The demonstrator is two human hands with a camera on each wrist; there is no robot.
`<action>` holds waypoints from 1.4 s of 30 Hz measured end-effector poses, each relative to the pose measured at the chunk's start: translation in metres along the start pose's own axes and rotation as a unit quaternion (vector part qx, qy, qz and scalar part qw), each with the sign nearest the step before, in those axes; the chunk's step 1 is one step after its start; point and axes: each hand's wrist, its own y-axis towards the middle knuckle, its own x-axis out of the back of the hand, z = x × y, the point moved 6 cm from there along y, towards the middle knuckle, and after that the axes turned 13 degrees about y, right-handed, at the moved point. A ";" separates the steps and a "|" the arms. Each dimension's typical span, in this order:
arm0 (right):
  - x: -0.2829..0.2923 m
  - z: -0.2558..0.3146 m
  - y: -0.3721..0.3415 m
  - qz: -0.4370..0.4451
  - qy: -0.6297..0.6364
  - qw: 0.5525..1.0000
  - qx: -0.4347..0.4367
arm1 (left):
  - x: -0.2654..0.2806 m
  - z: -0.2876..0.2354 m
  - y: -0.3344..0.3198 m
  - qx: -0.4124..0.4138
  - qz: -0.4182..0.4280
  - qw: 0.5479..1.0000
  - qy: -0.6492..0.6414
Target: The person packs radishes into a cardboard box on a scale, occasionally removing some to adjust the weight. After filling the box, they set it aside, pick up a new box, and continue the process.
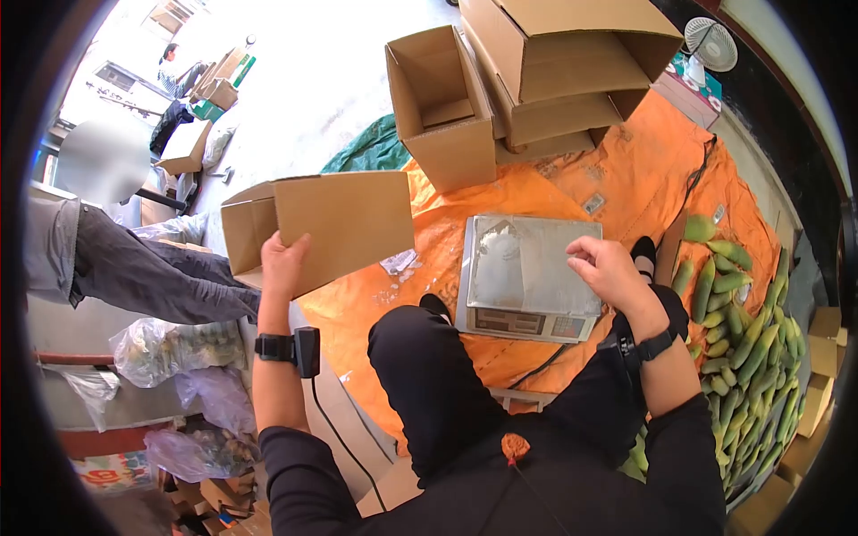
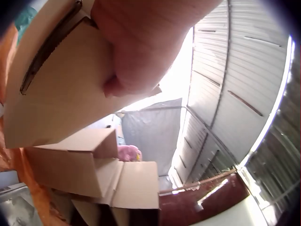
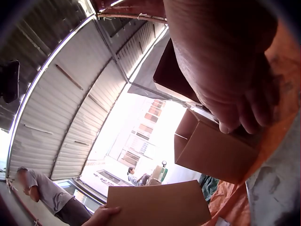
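Note:
In the head view my left hand grips the near edge of an open cardboard box, tilted above the orange sheet. The left wrist view shows that hand close up, pinching the cardboard wall. My right hand hovers over the right side of a scale with a metal plate; its fingers are loosely bent and hold nothing. In the right wrist view the fingers of this hand hang over the orange sheet, and the box is at the bottom.
Open boxes stand beyond the scale, with larger ones stacked beside them. Long green vegetables lie piled at the right, a fan behind. A person in grey trousers stands at the left, near plastic bags.

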 end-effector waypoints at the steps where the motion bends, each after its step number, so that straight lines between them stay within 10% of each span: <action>1: 0.000 -0.001 0.001 -0.006 0.007 1.000 0.012 | 0.004 -0.019 -0.007 0.001 0.002 1.000 0.003; 10: 0.005 0.001 0.000 -0.021 0.103 0.994 0.009 | -0.039 -0.182 -0.074 -0.028 0.098 0.988 0.113; 31: 0.070 -0.015 -0.031 -0.185 0.295 0.937 0.036 | -0.317 -0.267 -0.128 -0.122 0.383 0.908 0.120; 35: 0.086 -0.025 -0.038 -0.233 0.386 0.892 0.027 | -0.308 -0.280 -0.138 -0.158 0.361 0.918 0.048; 37: 0.089 -0.032 -0.036 -0.248 0.413 0.874 0.064 | -0.281 -0.278 -0.135 -0.315 0.338 0.872 0.162; 42: 0.090 -0.024 -0.040 -0.266 0.281 0.918 0.087 | -0.221 -0.223 -0.134 -0.306 0.259 0.802 0.442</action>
